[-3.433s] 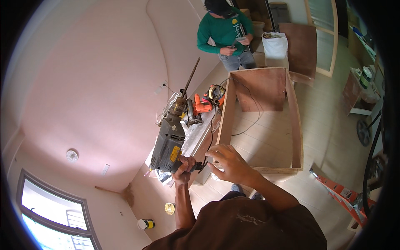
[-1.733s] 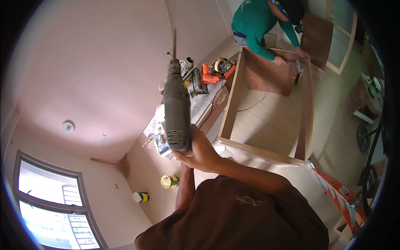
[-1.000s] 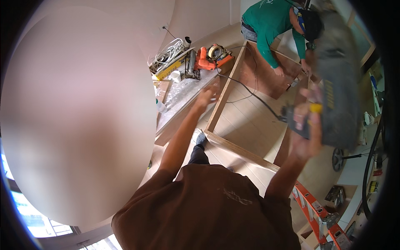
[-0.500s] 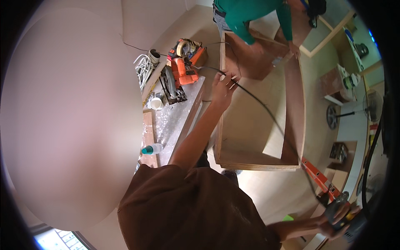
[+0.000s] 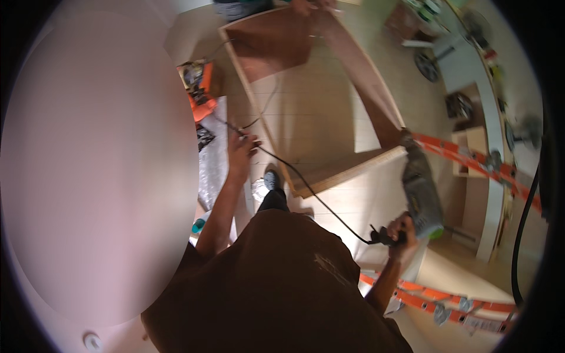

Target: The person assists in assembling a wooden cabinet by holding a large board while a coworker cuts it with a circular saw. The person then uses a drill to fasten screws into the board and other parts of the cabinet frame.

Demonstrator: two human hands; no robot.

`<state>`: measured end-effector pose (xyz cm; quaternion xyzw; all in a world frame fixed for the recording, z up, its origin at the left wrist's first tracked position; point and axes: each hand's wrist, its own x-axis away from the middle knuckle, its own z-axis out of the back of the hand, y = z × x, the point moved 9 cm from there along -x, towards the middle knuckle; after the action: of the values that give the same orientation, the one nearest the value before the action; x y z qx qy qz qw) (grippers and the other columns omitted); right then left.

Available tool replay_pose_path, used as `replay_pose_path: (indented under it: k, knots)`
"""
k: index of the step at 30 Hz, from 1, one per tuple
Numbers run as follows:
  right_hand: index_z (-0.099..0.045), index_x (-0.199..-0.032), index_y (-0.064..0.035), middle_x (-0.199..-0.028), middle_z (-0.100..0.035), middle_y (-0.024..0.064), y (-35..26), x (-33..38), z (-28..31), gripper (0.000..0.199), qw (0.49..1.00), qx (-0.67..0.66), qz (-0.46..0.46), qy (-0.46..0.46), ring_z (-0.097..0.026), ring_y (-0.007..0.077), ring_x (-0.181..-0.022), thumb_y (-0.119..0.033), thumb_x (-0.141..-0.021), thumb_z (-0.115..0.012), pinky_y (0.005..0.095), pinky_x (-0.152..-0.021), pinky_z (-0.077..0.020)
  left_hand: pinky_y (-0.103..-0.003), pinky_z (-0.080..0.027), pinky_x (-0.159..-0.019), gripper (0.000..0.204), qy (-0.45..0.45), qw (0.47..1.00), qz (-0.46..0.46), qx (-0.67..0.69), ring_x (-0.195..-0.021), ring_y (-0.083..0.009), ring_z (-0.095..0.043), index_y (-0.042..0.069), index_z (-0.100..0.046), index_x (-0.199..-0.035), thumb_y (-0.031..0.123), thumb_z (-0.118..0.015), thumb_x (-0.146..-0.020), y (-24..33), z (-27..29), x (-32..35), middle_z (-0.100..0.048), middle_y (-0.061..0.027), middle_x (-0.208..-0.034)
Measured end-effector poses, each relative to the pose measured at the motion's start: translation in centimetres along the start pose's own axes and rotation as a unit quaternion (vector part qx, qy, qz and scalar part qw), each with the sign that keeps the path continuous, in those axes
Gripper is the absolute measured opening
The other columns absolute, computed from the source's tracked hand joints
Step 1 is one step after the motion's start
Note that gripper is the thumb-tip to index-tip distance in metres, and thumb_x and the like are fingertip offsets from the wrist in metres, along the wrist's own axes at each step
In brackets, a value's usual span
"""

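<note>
In my right hand point(image 5: 402, 236) is a grey corded power drill point(image 5: 421, 191), gripped at its rear handle. Its nose points away from me, by the near right corner of an open wooden box frame point(image 5: 347, 178). A black power cord point(image 5: 303, 179) leaves the handle, sags past the frame's near end and reaches my left hand point(image 5: 239, 154), whose fingers are closed loosely around it. Beyond my left hand the cord runs on toward an orange power tool point(image 5: 202, 106).
Orange ladders point(image 5: 465, 157) lie to the right, with a standing fan point(image 5: 426, 66) farther off. A co-worker's hands point(image 5: 309, 6) rest on the frame's far end. At left is a plastic-covered bench point(image 5: 213, 167) with a bottle point(image 5: 199, 225). A pale bulge hides the far left.
My view has turned right. The drill has come from the lower right edge to beside the frame's near corner. My left hand has come back from over the frame, still on the cord.
</note>
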<state>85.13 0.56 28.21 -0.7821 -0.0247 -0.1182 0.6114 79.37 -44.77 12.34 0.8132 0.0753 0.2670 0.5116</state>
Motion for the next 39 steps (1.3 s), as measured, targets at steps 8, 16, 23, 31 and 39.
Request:
replay_pose_path:
  k: [8,16,23,31,39]
  knots:
    - [-0.051,-0.094,0.0013,-0.068,-0.051,0.0079,3.3,5.4,4.2,0.025,0.977,-0.211,-0.018,0.001,-0.037,0.0078,-0.043,-0.022,-0.087,-0.055,0.0237,-0.046,-0.0347,-0.022,-0.042,-0.057,0.015,0.018,0.998,0.047,-0.045,-0.076,-0.0133,-0.06,0.009,-0.053,-0.101,0.013,-0.061,-0.089,-4.1,2.7,1.3,-0.063,-0.004,-0.086]
    - [-0.049,-0.085,-0.0004,-0.057,-0.043,0.006,3.4,6.4,6.6,0.022,0.977,-0.205,0.0,0.051,-0.036,0.0103,-0.041,-0.021,-0.085,-0.056,0.0249,-0.042,-0.0335,-0.024,-0.045,-0.062,0.034,0.083,0.986,0.042,-0.141,-0.084,-0.0156,-0.059,0.003,-0.053,-0.108,0.021,-0.066,-0.083,-6.6,7.5,1.1,-0.059,-0.0065,-0.09]
    - [-0.052,-0.091,0.0037,-0.061,-0.049,0.0093,1.5,6.5,5.4,0.026,0.98,-0.193,0.039,-0.027,-0.038,0.0103,-0.04,-0.021,-0.084,-0.056,0.0254,-0.042,-0.0352,-0.033,-0.042,-0.087,0.034,-0.085,0.981,-0.132,-0.116,-0.101,-0.0177,-0.057,0.002,-0.057,-0.116,0.021,-0.058,-0.088,-2.5,-9.1,8.5,-0.061,-0.0085,-0.109]
    - [-0.051,-0.096,0.0081,-0.06,-0.052,0.0125,-0.9,6.1,2.3,0.024,0.975,-0.158,0.081,-0.132,-0.042,0.0123,-0.043,-0.013,-0.085,-0.054,0.0276,-0.045,-0.0384,-0.038,-0.036,-0.094,0.044,-0.361,0.93,0.062,0.021,-0.113,-0.0193,-0.049,0.006,-0.056,-0.115,0.043,-0.054,-0.092,2.5,-29.3,18.8,-0.058,-0.0068,-0.115]
    - [-0.045,-0.107,0.0115,-0.058,-0.049,0.0122,-2.6,6.0,-0.2,0.033,0.959,-0.156,0.106,-0.209,-0.043,0.0133,-0.043,-0.012,-0.085,-0.054,0.0274,-0.045,-0.0373,-0.031,-0.039,-0.09,0.034,-0.442,0.893,0.05,0.068,-0.107,-0.0134,-0.049,0.003,-0.053,-0.116,0.028,-0.056,-0.093,0.4,-30.0,21.9,-0.056,-0.0052,-0.113]
